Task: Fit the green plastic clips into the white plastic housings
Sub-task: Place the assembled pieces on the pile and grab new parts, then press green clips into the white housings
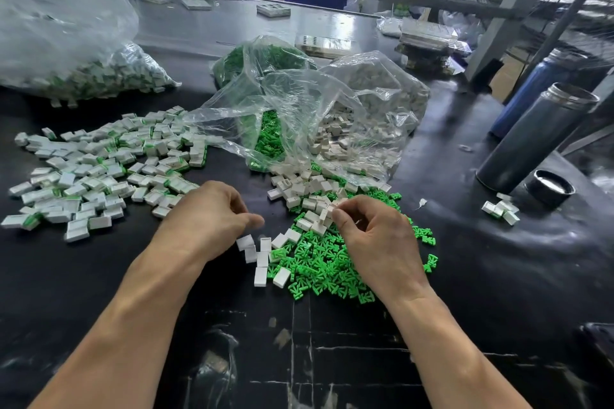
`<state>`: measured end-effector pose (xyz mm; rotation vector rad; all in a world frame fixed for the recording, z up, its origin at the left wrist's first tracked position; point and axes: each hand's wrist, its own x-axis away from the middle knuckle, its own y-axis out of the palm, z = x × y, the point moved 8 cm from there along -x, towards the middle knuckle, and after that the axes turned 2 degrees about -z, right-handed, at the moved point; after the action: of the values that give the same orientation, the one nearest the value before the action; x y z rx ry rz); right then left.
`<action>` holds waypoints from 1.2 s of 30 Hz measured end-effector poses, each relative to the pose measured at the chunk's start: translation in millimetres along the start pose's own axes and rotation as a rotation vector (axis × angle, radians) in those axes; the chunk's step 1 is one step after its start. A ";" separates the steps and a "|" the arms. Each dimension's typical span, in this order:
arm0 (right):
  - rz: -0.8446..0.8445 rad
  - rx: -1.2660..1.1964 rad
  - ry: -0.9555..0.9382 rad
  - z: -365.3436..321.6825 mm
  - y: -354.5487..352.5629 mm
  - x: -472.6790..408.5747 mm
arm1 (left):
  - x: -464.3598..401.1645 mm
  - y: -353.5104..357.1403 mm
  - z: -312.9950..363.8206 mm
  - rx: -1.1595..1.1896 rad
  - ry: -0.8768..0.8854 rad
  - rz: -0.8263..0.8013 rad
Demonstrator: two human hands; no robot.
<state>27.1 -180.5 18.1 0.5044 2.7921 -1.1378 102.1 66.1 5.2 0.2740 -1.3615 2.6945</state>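
Pinching white housing (333,209): right grip (375,236) clamped; left grip (216,212) curled, empty

left hand (212,212): bare, no glove, no ring | right hand (375,236): bare | forearms: uncovered, sleeveless

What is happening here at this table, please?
A person is fitting green clips into white housings on a black table. The right hand pinches a white piece at the loose heap; the left hand hovers nearby, fingers curled, apparently holding nothing. A pile of finished pieces lies to the left.
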 end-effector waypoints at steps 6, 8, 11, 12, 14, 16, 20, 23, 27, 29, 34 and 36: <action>-0.055 0.253 0.040 5.3 -7.7 -3.1 | 13.3 16.7 4.9 0.054 -0.019 -0.254; -0.070 0.310 0.068 8.9 -9.1 -5.3 | 14.4 23.9 11.3 0.044 0.032 -0.253; -0.043 0.394 0.080 12.5 -12.7 -8.2 | 10.0 27.6 17.6 0.053 0.103 -0.184; -0.044 0.425 0.089 13.8 -12.9 -9.0 | 8.2 27.6 20.0 0.057 0.125 -0.149; -0.064 0.481 0.114 17.0 -11.0 -10.5 | 5.5 27.5 26.8 0.077 0.177 -0.067; -0.079 0.493 0.119 17.6 -7.9 -10.7 | 4.6 29.5 31.6 0.141 0.213 -0.002; -0.095 0.463 0.064 11.3 1.4 -8.8 | 4.3 33.0 35.8 0.252 0.246 0.037; -0.101 0.414 0.032 8.7 6.1 -7.8 | 6.8 28.6 37.7 0.178 0.268 0.078; -0.034 0.411 -0.002 5.1 6.9 -9.2 | 10.1 24.5 33.5 0.090 0.227 0.075; -0.010 0.422 -0.003 4.1 8.2 -11.0 | 11.2 25.6 34.1 0.082 0.213 0.056; 0.032 0.410 -0.023 1.4 13.2 -11.4 | 12.0 24.2 38.3 0.062 0.230 0.059; 0.045 0.405 -0.025 1.5 13.7 -11.5 | 10.9 25.8 38.1 0.049 0.241 0.029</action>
<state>42.5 -175.4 10.2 0.5735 2.5143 -1.6935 91.0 20.3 9.4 -0.0666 -1.2401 2.6803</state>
